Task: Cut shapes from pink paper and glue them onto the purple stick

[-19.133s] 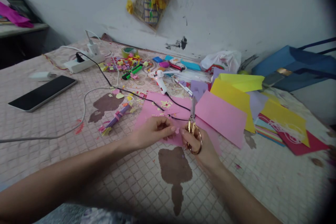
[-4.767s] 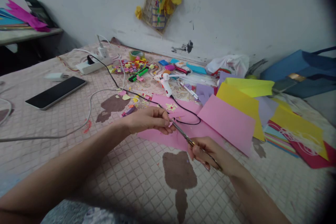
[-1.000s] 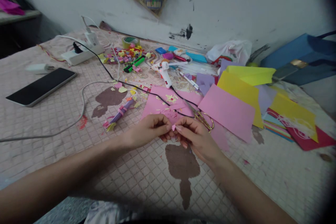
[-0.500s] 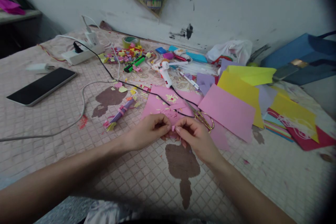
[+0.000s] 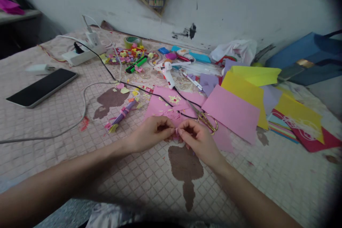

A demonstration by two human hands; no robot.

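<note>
Head | hands [image 5: 148, 134] pinch pink scrap [image 5: 176, 130] | plastic bag [image 5: 239, 50]: contents unclear

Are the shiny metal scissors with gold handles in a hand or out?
Out: the gold-handled scissors lie on pink paper, while the left hand and right hand pinch a tiny pink piece.

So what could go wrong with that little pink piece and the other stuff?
The small pink piece, pinched between the left hand and right hand, might tear or slip away. The scissors lie close to the right hand, so a careless move could mean a poke. And snagging the black cord might tug the glue gun.
</note>
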